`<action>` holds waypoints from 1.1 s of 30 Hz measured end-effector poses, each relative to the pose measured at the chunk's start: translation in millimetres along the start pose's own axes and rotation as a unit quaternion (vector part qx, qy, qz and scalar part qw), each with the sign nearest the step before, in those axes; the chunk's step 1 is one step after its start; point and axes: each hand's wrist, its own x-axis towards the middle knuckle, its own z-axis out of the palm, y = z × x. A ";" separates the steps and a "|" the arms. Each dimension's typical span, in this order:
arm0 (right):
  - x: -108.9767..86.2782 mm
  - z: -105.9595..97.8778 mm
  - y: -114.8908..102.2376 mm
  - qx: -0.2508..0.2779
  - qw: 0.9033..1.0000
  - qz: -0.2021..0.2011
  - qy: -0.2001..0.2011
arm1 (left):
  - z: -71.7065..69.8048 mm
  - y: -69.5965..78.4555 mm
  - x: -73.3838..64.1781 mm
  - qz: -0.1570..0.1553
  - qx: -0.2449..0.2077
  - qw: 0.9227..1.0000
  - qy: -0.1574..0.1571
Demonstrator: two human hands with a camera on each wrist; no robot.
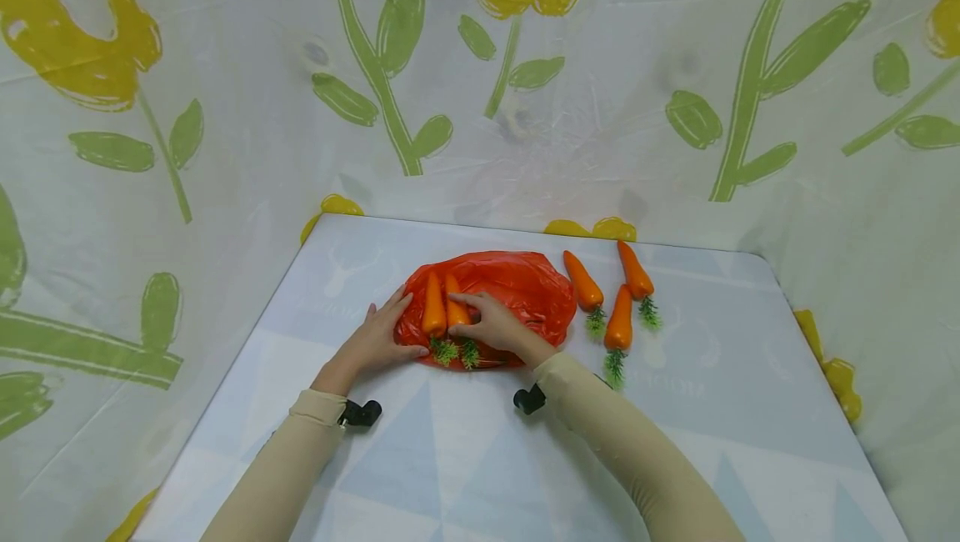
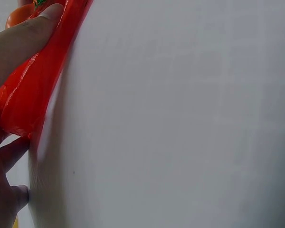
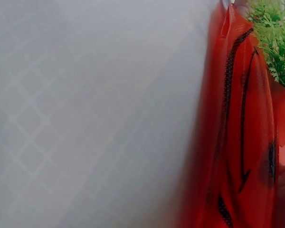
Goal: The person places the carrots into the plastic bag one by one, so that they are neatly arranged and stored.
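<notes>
A red plastic bag (image 1: 517,283) lies spread on the table under both hands. Two orange toy carrots with green tops are on its left part, side by side, tips pointing away. My right hand (image 1: 495,325) pinches the right-hand carrot (image 1: 455,313) between thumb and fingers. Beside it, the other carrot (image 1: 433,308) lies nearer my left hand (image 1: 378,338), which grips the bag's left edge. In the left wrist view the thumb (image 2: 23,40) presses on the red plastic. Green leaves (image 3: 275,38) and the bag's black-marked folds (image 3: 247,118) show in the right wrist view.
Three more carrots lie right of the bag: one nearest it (image 1: 582,279), one farther back (image 1: 635,269) and one closer to me (image 1: 618,321). The pale patterned table (image 1: 465,475) stands against a flower-printed curtain (image 1: 585,133).
</notes>
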 end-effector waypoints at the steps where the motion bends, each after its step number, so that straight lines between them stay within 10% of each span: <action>1: -0.2 0.0 0.0 0.000 1.000 0.001 0.000 | 0.1 -0.2 0.1 0.000 0.001 1.000 -0.001; 33: -9.5 -7.2 7.0 0.051 0.999 0.000 0.012 | 0.7 -2.7 1.1 0.008 -0.004 1.000 -0.002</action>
